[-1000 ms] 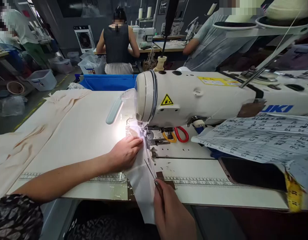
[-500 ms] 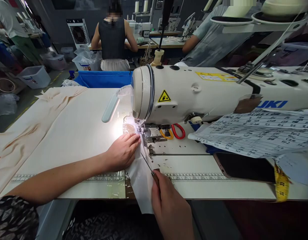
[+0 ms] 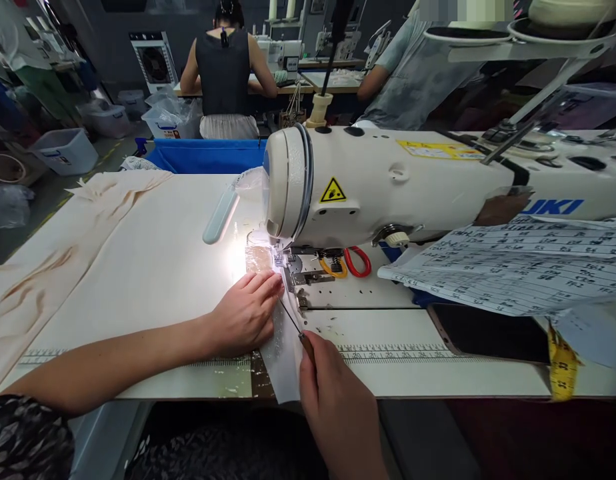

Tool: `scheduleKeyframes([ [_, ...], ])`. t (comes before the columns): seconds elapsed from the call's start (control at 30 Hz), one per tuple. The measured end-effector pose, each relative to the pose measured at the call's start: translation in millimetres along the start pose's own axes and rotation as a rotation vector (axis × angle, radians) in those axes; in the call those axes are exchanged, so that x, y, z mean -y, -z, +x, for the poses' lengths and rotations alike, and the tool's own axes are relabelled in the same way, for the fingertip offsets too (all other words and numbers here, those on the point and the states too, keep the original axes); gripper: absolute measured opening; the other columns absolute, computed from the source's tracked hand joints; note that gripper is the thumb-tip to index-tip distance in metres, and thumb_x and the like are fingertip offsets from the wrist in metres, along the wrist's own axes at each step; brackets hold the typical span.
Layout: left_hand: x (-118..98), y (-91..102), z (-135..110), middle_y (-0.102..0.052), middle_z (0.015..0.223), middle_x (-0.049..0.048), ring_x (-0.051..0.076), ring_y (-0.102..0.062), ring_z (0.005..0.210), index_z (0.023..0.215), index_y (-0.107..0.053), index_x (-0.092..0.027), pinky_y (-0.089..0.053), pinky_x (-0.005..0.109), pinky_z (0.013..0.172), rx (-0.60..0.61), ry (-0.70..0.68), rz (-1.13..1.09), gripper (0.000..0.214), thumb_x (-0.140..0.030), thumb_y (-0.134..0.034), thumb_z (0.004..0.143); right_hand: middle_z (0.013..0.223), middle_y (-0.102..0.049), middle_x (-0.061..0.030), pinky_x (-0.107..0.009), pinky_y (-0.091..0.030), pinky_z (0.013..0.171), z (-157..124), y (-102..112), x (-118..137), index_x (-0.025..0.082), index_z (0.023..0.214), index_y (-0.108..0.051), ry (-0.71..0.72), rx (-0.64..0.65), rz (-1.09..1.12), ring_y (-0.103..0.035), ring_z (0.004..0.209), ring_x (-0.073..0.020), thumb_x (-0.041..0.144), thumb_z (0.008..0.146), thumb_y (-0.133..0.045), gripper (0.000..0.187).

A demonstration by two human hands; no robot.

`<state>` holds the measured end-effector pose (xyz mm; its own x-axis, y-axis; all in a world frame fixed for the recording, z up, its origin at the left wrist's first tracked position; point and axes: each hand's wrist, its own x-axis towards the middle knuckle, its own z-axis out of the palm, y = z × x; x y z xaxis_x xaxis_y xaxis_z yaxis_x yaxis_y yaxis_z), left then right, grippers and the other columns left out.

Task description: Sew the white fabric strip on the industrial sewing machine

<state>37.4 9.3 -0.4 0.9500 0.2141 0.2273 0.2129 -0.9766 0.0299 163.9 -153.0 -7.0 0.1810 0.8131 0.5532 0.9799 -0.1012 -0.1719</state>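
Observation:
My left hand [image 3: 248, 313] lies flat with fingers together on a narrow strip of white fabric [image 3: 281, 360], just left of the presser foot [image 3: 283, 267] of a white sewing machine [image 3: 388, 187]. In my right hand [image 3: 338, 407] is a thin pointed tool [image 3: 292, 320], pinched by its brown handle, its metal tip resting on the fabric near the foot. The fabric strip runs from the needle toward me and hangs over the table's front edge.
Printed paper sheets [image 3: 518, 267] and a dark phone [image 3: 488, 333] lie at the right, with a yellow tape measure [image 3: 561, 367]. Red and orange scissor handles [image 3: 351, 263] sit under the machine arm. Beige cloth [image 3: 53, 267] drapes the table's left side. Two people work behind.
The white fabric strip has fed further toward the needle, so less hangs over the front edge. My right hand and its tool moved forward with it. My left hand stayed by the foot.

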Motion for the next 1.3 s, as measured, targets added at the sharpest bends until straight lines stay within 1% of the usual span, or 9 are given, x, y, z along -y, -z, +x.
scheduleKeyframes([
  [0.17, -4, 0.8, -2, -0.050, 0.144, 0.0250, 0.038, -0.045, 0.136, 0.136, -0.051, 0.004, -0.044, 0.054, 0.110, 0.020, -0.005, 0.028, 0.051, -0.024, -0.040, 0.096, 0.088, -0.074, -0.0052, -0.022, -0.053, 0.054, 0, -2, 2, 0.015, 0.112, -0.058, -0.004, -0.001, 0.001, -0.074, 0.072, -0.0156, 0.020, 0.107, -0.026, 0.033],
  [0.37, -6, 0.1, -2, -0.054, 0.139, 0.0251, 0.037, -0.048, 0.132, 0.129, -0.057, 0.005, -0.044, 0.054, 0.110, -0.025, -0.028, 0.029, 0.046, -0.023, -0.043, 0.095, 0.092, -0.075, -0.0070, -0.022, -0.054, 0.055, 3, -4, 4, 0.013, 0.116, -0.059, 0.013, -0.006, 0.016, -0.075, 0.076, -0.0162, 0.019, 0.106, -0.026, 0.034],
  [0.53, -1, -2.9, -1, -0.054, 0.138, 0.0243, 0.036, -0.050, 0.129, 0.127, -0.059, 0.003, -0.044, 0.055, 0.110, -0.068, -0.024, 0.018, 0.044, -0.022, -0.044, 0.093, 0.095, -0.076, -0.0075, -0.022, -0.055, 0.057, 8, -8, 6, 0.013, 0.115, -0.060, 0.021, 0.003, 0.031, -0.075, 0.076, -0.0161, 0.018, 0.104, -0.028, 0.034],
  [0.7, 7, -4.9, 2, -0.054, 0.138, 0.0227, 0.036, -0.049, 0.129, 0.127, -0.057, 0.001, -0.044, 0.055, 0.109, -0.085, -0.011, 0.011, 0.044, -0.021, -0.043, 0.091, 0.095, -0.077, -0.0081, -0.022, -0.056, 0.060, 13, -13, 7, 0.013, 0.113, -0.061, 0.007, 0.012, 0.044, -0.074, 0.075, -0.0163, 0.017, 0.102, -0.029, 0.034],
  [0.8, 9, -3.1, 5, -0.056, 0.133, 0.0219, 0.035, -0.049, 0.126, 0.125, -0.059, -0.003, -0.047, 0.055, 0.104, -0.083, 0.032, 0.014, 0.041, -0.021, -0.044, 0.091, 0.091, -0.077, -0.0085, -0.023, -0.055, 0.056, 19, -16, 8, 0.012, 0.109, -0.063, 0.008, -0.001, 0.033, -0.075, 0.071, -0.0173, 0.016, 0.101, -0.031, 0.034],
  [0.93, 13, -1.2, 9, -0.059, 0.119, 0.0203, 0.033, -0.053, 0.113, 0.126, -0.058, -0.006, -0.049, 0.054, 0.097, -0.090, 0.112, 0.026, 0.041, -0.022, -0.048, 0.089, 0.087, -0.077, -0.0089, -0.022, -0.051, 0.048, 26, -20, 12, 0.010, 0.104, -0.066, -0.009, -0.033, 0.024, -0.074, 0.066, -0.0169, 0.017, 0.102, -0.029, 0.038],
  [1.03, 19, -1.1, 10, -0.059, 0.119, 0.0197, 0.034, -0.052, 0.116, 0.127, -0.057, -0.007, -0.048, 0.054, 0.099, -0.093, 0.087, 0.021, 0.042, -0.021, -0.048, 0.088, 0.085, -0.078, -0.0080, -0.022, -0.048, 0.046, 27, -21, 14, 0.011, 0.103, -0.067, -0.029, -0.039, 0.013, -0.073, 0.062, -0.0158, 0.021, 0.105, -0.027, 0.041],
  [1.2, 24, 0.7, 9, -0.060, 0.124, 0.0190, 0.033, -0.048, 0.126, 0.116, -0.063, -0.008, -0.045, 0.053, 0.105, -0.120, 0.070, 0.017, 0.033, -0.013, -0.038, 0.095, 0.083, -0.078, -0.0068, -0.023, -0.051, 0.049, 25, -21, 16, 0.010, 0.102, -0.067, -0.034, -0.065, 0.015, -0.073, 0.061, -0.0164, 0.023, 0.106, -0.028, 0.041],
  [1.3, 18, 1.0, 8, -0.061, 0.123, 0.0180, 0.032, -0.050, 0.125, 0.107, -0.066, -0.007, -0.046, 0.051, 0.105, -0.120, 0.037, -0.018, 0.029, -0.013, -0.041, 0.093, 0.082, -0.078, -0.0067, -0.025, -0.051, 0.048, 24, -20, 17, 0.010, 0.101, -0.067, -0.029, -0.069, 0.028, -0.073, 0.060, -0.0167, 0.022, 0.106, -0.029, 0.040],
])
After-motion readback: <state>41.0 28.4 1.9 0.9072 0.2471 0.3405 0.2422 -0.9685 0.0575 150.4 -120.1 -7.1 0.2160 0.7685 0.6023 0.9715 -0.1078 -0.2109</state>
